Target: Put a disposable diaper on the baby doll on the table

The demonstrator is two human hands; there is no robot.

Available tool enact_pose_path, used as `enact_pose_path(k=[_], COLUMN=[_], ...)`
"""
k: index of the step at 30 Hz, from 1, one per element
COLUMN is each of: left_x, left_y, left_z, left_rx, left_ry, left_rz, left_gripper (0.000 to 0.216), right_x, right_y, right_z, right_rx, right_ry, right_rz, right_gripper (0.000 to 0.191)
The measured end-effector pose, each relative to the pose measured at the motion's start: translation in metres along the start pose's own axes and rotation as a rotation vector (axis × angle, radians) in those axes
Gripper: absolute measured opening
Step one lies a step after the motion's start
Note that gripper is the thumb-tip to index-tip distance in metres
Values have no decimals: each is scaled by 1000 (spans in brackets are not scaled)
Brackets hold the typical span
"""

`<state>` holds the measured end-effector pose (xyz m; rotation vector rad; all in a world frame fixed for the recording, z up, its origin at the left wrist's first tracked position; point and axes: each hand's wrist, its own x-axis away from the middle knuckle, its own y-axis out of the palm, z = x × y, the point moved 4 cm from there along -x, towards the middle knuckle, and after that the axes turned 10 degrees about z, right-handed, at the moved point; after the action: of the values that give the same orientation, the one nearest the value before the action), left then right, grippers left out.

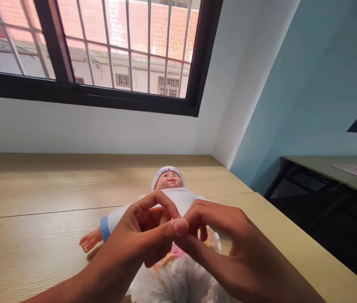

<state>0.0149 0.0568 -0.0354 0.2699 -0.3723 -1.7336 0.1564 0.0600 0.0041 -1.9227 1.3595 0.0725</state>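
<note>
Baby doll [169, 179] lies face-up on the wooden worktop [55, 189], head toward 12 o'clock, white diaper [178, 286] toward 6. Left hand [128, 240] and right hand [229, 252] are half-curled over the doll's middle, fingers meeting at its waist; can't tell if they pinch anything. Blue-cuffed sleeve [105, 229] sticks out toward 9 o'clock.

Left hand [131, 240] against right hand [225, 248]
</note>
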Motion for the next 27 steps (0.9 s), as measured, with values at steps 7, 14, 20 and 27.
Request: enact_pose_path(k=[7, 14, 20, 27], left_x=[21, 68, 79, 63], left_y=[16, 53, 75, 100], left_z=[7, 6, -6, -24], left_rx=[22, -211, -219, -207], left_ry=[67, 101, 161, 185], left_rz=[10, -111, -95, -81], left_gripper=[40, 39, 33, 33], right_x=[15, 23, 32, 48], right_y=[-36, -55, -79, -112], right_z=[-20, -34, -41, -41], right_rx=[31, -211, -722, -1323], right_ry=[-175, -125, -133, -101], right_rz=[226, 279, 200, 83], right_gripper=[15, 16, 15, 12])
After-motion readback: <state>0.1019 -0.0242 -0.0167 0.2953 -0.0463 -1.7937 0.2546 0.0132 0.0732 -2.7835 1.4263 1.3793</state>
